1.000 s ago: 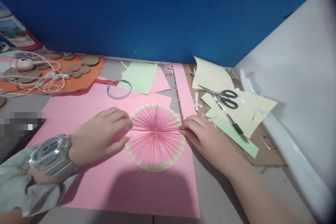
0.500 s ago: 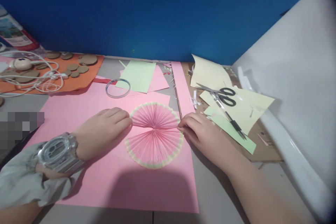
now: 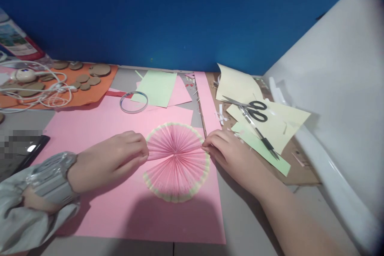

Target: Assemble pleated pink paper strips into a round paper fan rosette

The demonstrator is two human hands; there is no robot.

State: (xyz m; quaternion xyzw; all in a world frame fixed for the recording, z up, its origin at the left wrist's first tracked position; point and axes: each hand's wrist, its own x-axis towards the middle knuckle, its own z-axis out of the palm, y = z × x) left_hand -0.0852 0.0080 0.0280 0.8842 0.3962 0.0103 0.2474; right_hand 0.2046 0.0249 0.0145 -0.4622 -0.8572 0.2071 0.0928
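A round pleated paper fan (image 3: 175, 168), pink with a pale green-yellow rim, lies over a large pink paper sheet (image 3: 120, 212). My left hand (image 3: 127, 152), with a clear grey watch (image 3: 52, 176) on its wrist, pinches the fan's left edge. At the opposite edge, the fingers of my right hand (image 3: 223, 146) are closed on the fan near its rim. Between the two hands the folds spread out from the centre. On the left side, a narrow wedge-shaped gap shows between the upper and lower parts.
Scissors (image 3: 256, 110) and a black-capped pen (image 3: 261, 136) rest on cream and green paper to the right. A tape roll (image 3: 134, 102) lies behind the fan. Cardboard pieces (image 3: 100, 69), white cables (image 3: 64, 84) and a phone (image 3: 33, 148) are at left. A blue panel (image 3: 186, 16) stands behind.
My left hand has shifted slightly left and down with the fan's left edge. The gap on the left has narrowed. My right hand has barely moved.
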